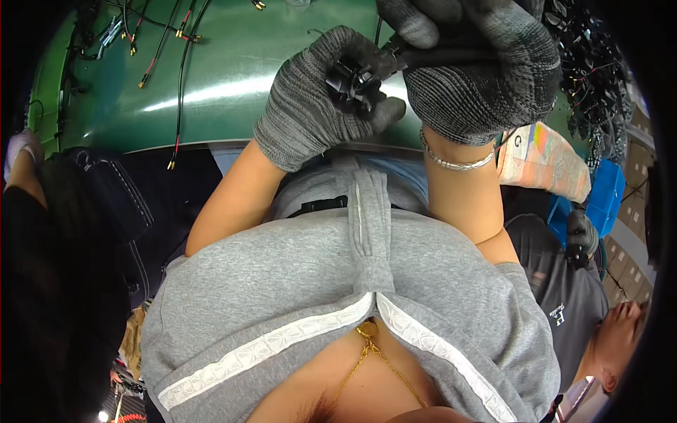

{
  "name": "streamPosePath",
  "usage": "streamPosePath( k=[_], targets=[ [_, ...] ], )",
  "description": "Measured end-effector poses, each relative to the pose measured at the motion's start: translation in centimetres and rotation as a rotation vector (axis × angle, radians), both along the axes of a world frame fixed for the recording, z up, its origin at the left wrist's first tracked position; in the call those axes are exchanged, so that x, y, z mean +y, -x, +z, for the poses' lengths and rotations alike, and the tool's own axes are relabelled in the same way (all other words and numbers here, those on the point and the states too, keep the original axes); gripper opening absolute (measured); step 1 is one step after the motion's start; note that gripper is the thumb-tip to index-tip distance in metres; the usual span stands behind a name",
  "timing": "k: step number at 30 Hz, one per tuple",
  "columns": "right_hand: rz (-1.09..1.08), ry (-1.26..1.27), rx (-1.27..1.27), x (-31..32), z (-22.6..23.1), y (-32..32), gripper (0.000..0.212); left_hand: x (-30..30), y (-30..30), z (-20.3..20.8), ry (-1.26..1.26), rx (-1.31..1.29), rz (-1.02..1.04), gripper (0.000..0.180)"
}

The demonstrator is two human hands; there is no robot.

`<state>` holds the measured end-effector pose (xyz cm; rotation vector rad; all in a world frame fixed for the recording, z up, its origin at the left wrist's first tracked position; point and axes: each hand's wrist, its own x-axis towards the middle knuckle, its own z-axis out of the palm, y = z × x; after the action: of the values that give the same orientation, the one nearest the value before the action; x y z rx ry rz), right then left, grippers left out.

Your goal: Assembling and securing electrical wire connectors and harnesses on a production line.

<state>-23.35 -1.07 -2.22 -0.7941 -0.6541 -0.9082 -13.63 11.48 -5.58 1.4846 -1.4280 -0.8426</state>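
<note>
Both my hands wear grey-and-black knitted gloves and are raised over the near edge of the green table [233,77]. My left hand [300,106] is closed around a glossy black plastic part [356,83], with its fingers and thumb wrapped about the piece. Close beside it on the right, my right hand [486,88] is curled, palm side showing, its fingers bent over at the top of the picture. Its fingertips are near a dark narrow piece next to the black part; whether the two pieces are joined is hidden.
Black and red cables [180,92] with gold connectors hang across the table at left. A heap of small black parts [585,70] lies at right. Below it are a printed orange-white sack [546,162] and a blue bin [605,197]. Co-workers sit on both sides.
</note>
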Motion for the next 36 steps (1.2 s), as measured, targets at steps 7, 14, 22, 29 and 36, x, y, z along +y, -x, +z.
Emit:
streamPosePath(
  k=[7, 14, 22, 29, 36],
  targets=[
    [-0.417, -0.132, 0.548, 2.7, 4.5, 3.1, 0.067, -0.4, 0.8, 0.1, 0.162, -0.093, 0.126, 0.055],
    [-0.888, 0.215, 0.917, 0.7, 10.5, 16.0, 0.041, -0.2, 1.6, 0.1, 0.172, -0.028, 0.027, 0.058],
    [-1.086, 0.913, 2.710, 2.7, 4.9, 21.5, 0.037, 1.3, 2.3, 0.2, 0.315, 0.452, -0.006, 0.063],
    [-1.311, 0.981, 2.017, 3.9, 4.5, 17.0, 0.029, 4.2, 0.6, 0.7, 0.491, 0.037, 0.153, 0.069],
    [-0.825, 1.104, 1.412, 7.9, 12.4, 7.1, 0.043, 3.1, 0.4, 0.5, 0.667, 0.035, 0.042, 0.075]
  ],
)
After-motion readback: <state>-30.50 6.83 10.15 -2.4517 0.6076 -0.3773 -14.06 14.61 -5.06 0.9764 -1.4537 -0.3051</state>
